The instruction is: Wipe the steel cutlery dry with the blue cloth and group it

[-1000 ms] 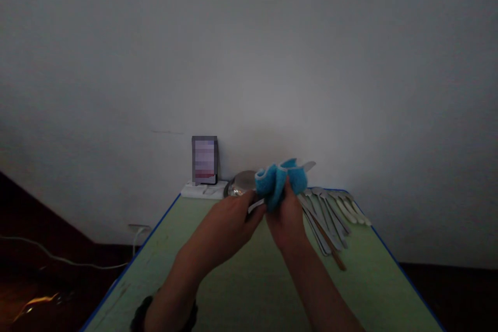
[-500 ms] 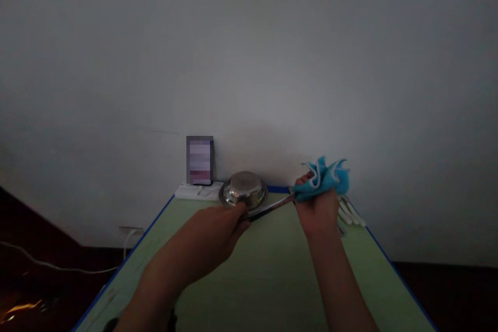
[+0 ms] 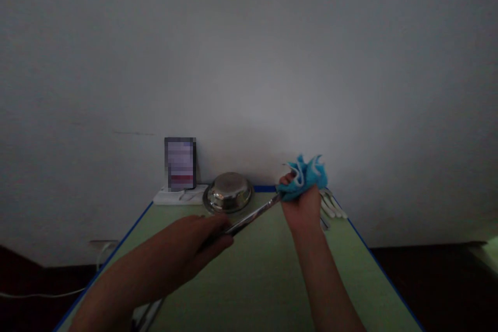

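My left hand is closed round one end of a shiny metal table knife, which slants up to the right over the table. My right hand grips a crumpled blue cloth with pale edging. The knife's far end runs into this cloth and is hidden there. An upturned steel bowl sits just beyond the knife, near the wall. Behind my right hand lie several pale-handled pieces of cutlery, partly covered by it.
A phone leans upright on a white stand at the table's back left. Metal utensils lie partly under my left forearm. The green table has blue edges and stands against a grey wall. A white cable hangs at left.
My hands have moved apart, the cloth going right along the knife; its tip, once poking out, is now covered. More of its metal length shows. The view has turned slightly right.
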### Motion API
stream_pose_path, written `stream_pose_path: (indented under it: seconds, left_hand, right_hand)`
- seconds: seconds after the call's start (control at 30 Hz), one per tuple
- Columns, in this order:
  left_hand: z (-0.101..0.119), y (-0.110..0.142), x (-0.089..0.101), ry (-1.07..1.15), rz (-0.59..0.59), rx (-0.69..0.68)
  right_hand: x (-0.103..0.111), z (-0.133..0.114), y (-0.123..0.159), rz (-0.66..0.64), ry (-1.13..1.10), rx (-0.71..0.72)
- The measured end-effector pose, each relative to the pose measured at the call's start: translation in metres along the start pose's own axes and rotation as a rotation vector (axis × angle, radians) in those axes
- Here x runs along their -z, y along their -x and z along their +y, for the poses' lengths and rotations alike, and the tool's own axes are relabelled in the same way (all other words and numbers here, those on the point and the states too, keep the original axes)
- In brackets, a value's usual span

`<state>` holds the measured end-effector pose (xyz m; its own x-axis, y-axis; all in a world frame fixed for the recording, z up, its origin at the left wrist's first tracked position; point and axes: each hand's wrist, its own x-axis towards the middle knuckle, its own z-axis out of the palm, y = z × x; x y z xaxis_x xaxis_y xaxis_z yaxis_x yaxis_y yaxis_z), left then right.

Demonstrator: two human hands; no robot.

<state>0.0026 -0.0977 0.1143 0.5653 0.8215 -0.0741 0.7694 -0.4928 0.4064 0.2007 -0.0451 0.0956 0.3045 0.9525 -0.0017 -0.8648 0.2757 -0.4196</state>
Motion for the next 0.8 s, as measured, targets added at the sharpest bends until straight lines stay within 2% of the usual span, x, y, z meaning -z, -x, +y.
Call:
stream_pose_path:
  seconds: [0.07,0.13,0.27,0.33,0.43,0.5,0.63,0.7,0.8]
  left_hand:
    - [0.002,0.003,0.002,-0.007,-0.015,-0.02]
    - [0.008,0.001,0.001,-0.015,-0.01,-0.044]
    - [0.015,-0.017,-0.007,0.02,0.024,-0.102]
    - [0.015,-0.023,-0.011,0.022,0.071,-0.123]
    - [0.012,-0.02,-0.013,-0.029,0.102,-0.101]
    - [0.011,-0.012,-0.01,-0.065,0.075,-0.077]
    - [0.01,-0.002,-0.004,-0.022,-0.014,-0.066]
    - [0.007,-0.006,-0.005,0.067,-0.056,-0.035]
    - [-0.004,-0.018,-0.008,0.271,-0.07,-0.044]
  right_hand:
    - [0.004,-0.018,-0.007,-0.083,-0.045,-0.006]
    - [0.006,-0.022,-0.004,-0.156,-0.083,-0.027]
    - [-0.001,0.005,0.018,-0.218,-0.168,-0.095]
    - [-0.005,0.023,0.026,-0.249,-0.173,-0.183]
    - [-0.004,0.027,0.023,-0.263,-0.146,-0.298]
    - [0.0,0.013,0.014,-0.233,-0.124,-0.281]
    - [0.007,-0.014,0.003,-0.196,-0.129,-0.079]
    - [0.005,-0.008,0.008,-0.2,-0.128,-0.06]
    - [-0.003,0.018,0.021,-0.228,-0.119,-0.144]
